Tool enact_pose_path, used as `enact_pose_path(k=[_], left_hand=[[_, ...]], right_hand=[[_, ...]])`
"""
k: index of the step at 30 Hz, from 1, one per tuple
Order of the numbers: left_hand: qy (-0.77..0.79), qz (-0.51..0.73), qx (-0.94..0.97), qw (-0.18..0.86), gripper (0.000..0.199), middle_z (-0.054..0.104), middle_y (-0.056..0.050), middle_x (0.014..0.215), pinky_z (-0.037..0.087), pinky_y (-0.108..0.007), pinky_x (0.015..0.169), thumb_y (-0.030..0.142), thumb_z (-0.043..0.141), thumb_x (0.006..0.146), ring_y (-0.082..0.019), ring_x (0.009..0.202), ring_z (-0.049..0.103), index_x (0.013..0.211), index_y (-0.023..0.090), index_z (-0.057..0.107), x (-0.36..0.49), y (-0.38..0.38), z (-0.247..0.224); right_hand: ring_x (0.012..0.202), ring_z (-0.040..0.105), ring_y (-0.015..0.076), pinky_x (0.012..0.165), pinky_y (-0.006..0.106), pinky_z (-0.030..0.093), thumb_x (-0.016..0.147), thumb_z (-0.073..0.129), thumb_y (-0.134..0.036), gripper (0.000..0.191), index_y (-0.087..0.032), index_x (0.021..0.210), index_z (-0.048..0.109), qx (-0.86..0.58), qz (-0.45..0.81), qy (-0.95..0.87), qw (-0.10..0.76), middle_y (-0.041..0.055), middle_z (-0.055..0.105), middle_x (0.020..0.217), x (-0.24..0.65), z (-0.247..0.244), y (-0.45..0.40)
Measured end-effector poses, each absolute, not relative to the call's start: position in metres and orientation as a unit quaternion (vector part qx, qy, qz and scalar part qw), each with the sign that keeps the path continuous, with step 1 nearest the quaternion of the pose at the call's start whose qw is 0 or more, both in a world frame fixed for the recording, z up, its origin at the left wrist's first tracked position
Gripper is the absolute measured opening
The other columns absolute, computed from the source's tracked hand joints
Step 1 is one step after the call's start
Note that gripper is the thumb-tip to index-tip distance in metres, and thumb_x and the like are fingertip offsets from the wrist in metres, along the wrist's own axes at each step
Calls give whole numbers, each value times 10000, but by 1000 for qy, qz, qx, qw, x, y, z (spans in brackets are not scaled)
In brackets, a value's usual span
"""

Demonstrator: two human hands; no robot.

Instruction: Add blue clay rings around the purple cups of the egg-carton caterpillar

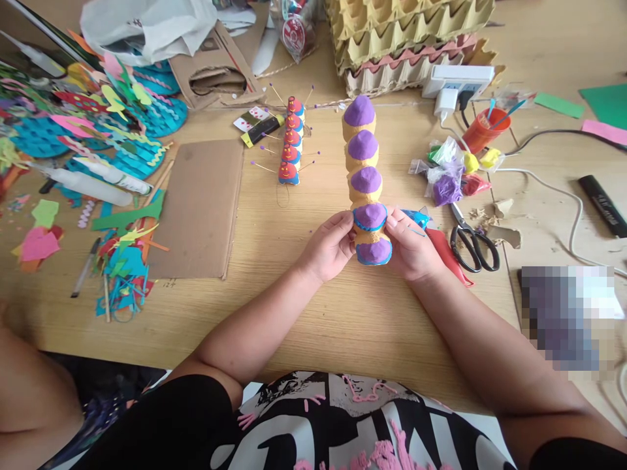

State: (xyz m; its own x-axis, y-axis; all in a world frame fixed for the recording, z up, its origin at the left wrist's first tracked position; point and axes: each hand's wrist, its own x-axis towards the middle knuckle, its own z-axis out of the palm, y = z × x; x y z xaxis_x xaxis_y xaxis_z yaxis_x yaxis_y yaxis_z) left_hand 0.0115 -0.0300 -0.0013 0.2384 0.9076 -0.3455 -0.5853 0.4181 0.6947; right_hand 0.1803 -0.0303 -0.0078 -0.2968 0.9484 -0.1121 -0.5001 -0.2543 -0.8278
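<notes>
A strip of several egg-carton cups [365, 181] stands lengthwise before me, each cup yellow-orange with a purple clay cap. Blue clay edges the two cups nearest me. My left hand [327, 247] grips the strip's lower left side, thumb and fingers closed on it. On the opposite side my right hand [410, 245] pinches the strip by the blue-edged cup; a thin blue strand shows by its fingers. Just beyond that hand lies a blue clay packet [415, 218], partly covered. A smaller finished caterpillar [292, 140], red and blue with smiling faces and pin-like legs, rests farther left.
Scissors [473, 245] and a red packet [448, 258] lie right of my hands. Bagged clay [447, 186] and an orange cup [486, 130] sit behind them. Cardboard [196, 209] and paper scraps [125, 267] spread leftward. Egg trays [411, 46] are stacked at the back. Another person's arm [34, 385] is at left.
</notes>
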Motion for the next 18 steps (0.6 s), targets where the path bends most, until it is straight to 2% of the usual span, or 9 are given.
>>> enact_pose_path(k=[7,13,18], left_hand=[[367,484,219,764,299,699,0,837,548,-254,704,423,859,980,-140,816,680,835,203,718,12,-31,-3],[354,484,213,772,300,687,1,823,554,-242,686,415,879,963,-127,778,661,844,192,717,13,-32,-2],[352,488,214,769,315,719,-1,858,561,-236,696,439,871,970,-123,786,673,845,197,715,13,-32,-1]], right_hand=[[853,762,229,774,390,662,805,984,-567,393,-271,931,758,-315,722,-345,511,8,759,808,179,-7,-32],[791,716,207,746,384,646,805,973,-596,418,-268,947,756,-321,714,-350,514,14,754,839,179,-7,-32],[748,656,172,698,329,594,796,976,-613,439,-252,910,754,-321,713,-352,514,7,732,831,179,-7,-31]])
